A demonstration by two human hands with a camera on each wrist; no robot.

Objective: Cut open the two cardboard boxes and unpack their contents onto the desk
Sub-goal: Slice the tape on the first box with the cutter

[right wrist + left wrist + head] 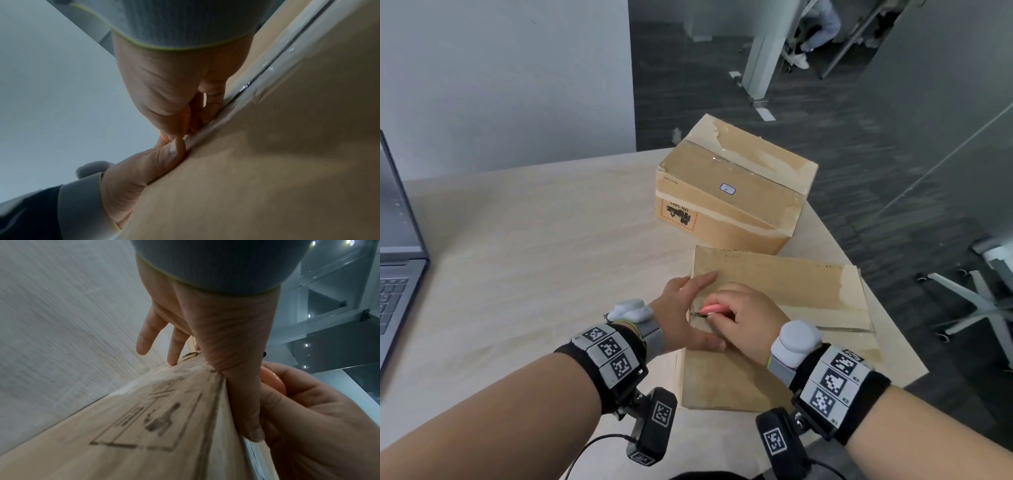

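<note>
Worktop (534, 240): I see pale woodgrain.
On it: near box (784, 308), far box (732, 192), laptop (397, 267) at left.

- An open grey laptop (397, 260) sits at the desk's far left edge.
- An office chair base (976, 301) stands on dark carpet, right.
- A seated person's legs (815, 31) show far back.

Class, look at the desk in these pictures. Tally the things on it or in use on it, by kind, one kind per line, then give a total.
Brown cardboard boxes: 2, the near flat one and the far taped one
Pink-handled cutters: 1, held in the right hand
Grey laptops: 1
Total: 4
</note>
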